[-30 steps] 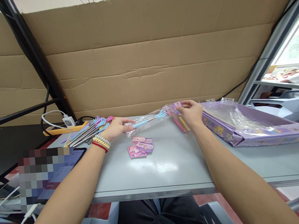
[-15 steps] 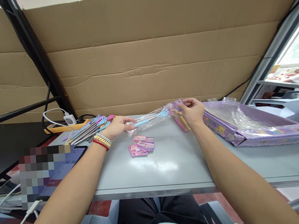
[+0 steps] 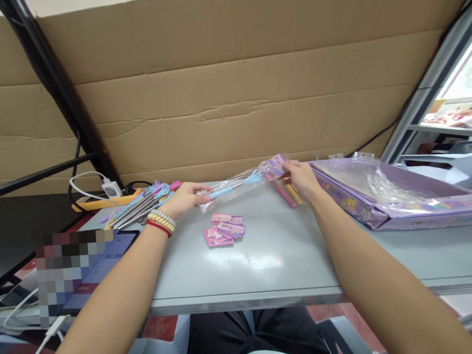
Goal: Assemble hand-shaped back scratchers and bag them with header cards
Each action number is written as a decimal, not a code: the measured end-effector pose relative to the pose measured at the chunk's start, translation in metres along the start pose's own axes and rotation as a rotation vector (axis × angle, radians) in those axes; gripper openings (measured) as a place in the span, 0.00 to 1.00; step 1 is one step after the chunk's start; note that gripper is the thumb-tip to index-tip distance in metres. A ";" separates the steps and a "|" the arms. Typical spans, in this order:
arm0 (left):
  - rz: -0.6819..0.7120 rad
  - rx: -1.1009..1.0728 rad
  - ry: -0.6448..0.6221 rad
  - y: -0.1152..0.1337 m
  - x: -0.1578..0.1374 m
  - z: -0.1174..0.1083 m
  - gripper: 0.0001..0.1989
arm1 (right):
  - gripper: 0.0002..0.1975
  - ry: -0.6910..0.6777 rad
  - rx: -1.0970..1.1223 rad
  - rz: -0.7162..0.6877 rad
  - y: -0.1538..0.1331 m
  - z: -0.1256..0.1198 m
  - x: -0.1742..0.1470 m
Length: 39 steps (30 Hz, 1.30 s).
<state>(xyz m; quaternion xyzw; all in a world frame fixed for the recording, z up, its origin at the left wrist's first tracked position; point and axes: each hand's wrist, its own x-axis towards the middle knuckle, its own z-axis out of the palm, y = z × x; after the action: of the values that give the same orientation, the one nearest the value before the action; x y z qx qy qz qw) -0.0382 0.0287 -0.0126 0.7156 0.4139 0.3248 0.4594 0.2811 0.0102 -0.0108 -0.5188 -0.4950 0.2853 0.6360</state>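
A blue-handled back scratcher with a hand-shaped end lies inside a clear plastic bag, held a little above the table. My left hand pinches the bag at the handle end. At the other end, my right hand is closed on the bag's top, beside a purple printed card. Pink and yellow handles of other packed pieces lie under that end. Several small pink and purple cards lie loosely overlapped on the table between my arms.
More back scratchers are piled at the left, by a yellow power strip with a white charger. A phone lies at the left edge. An open purple box with clear plastic stands right. Cardboard walls the back.
My right hand has shifted slightly left and turned, and the purple card now faces me more fully. My left hand keeps its pinch, almost unmoved.
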 end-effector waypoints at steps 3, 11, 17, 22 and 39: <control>-0.004 0.002 0.014 0.000 0.000 0.000 0.29 | 0.09 -0.090 -0.041 0.024 0.001 -0.001 0.000; -0.001 0.015 0.012 0.001 -0.001 0.000 0.30 | 0.05 -0.091 -0.005 0.085 -0.004 -0.004 -0.006; -0.002 0.027 -0.002 0.001 -0.001 0.001 0.30 | 0.07 -0.139 0.054 0.104 -0.008 -0.003 -0.007; -0.010 0.043 0.011 0.000 -0.001 0.001 0.27 | 0.03 -0.146 -0.019 0.096 -0.005 -0.002 -0.006; -0.012 0.020 0.012 -0.002 0.000 0.002 0.30 | 0.18 -0.227 0.021 0.064 -0.005 -0.004 -0.009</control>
<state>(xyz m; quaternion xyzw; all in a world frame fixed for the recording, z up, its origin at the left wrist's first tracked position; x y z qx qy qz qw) -0.0374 0.0288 -0.0153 0.7158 0.4242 0.3222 0.4516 0.2807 -0.0008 -0.0092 -0.4922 -0.5438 0.3676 0.5718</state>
